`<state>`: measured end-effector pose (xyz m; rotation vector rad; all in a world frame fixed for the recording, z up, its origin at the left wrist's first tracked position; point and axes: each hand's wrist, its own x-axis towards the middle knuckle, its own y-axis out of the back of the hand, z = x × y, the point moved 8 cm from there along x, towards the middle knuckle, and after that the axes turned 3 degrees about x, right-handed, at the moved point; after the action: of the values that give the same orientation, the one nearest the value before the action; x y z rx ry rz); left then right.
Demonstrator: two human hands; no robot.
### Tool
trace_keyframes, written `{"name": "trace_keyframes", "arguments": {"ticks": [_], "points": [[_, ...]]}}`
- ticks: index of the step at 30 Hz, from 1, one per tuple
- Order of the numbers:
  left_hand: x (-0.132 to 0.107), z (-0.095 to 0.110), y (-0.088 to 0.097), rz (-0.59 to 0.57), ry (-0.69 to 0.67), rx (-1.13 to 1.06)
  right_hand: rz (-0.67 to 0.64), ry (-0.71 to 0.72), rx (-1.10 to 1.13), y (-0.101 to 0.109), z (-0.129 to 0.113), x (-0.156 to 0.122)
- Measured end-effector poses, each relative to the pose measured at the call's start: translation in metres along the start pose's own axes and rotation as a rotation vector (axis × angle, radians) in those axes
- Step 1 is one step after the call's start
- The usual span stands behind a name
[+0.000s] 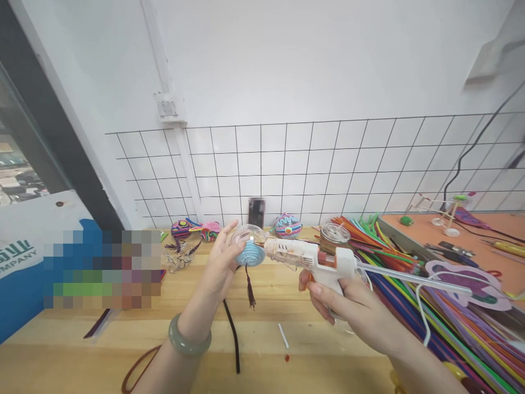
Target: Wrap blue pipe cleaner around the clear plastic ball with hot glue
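Observation:
My left hand (228,249) grips a clear plastic ball (255,234) whose lower part is wrapped in light blue cord (251,253). A dark red tassel (250,290) hangs beneath it. In my right hand (346,298) is a white hot glue gun (303,254), its nozzle pointing left and up against or very close to the ball's right side. One finger lies at the orange trigger. A long clear glue stick (414,279) juts from the back of the gun. Whether glue is flowing cannot be made out.
Colourful pipe cleaners (443,317) spread over the right side of the wooden table (197,339). At the back stand a decorated ball (288,225), a phone (256,212) and a spool (335,236). A black strip (232,334) and a small white stick (283,335) lie in front.

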<state>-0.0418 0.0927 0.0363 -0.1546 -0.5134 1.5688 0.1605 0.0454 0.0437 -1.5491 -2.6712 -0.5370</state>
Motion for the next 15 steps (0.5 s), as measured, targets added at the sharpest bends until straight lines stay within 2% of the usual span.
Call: {"name": "trace_keyframes", "arguments": {"ticks": [15], "points": [[-0.0010, 0.0022, -0.0008, 0.024, 0.002, -0.043, -0.001, 0.000, 0.024, 0.0022, 0.0009, -0.0013]]}}
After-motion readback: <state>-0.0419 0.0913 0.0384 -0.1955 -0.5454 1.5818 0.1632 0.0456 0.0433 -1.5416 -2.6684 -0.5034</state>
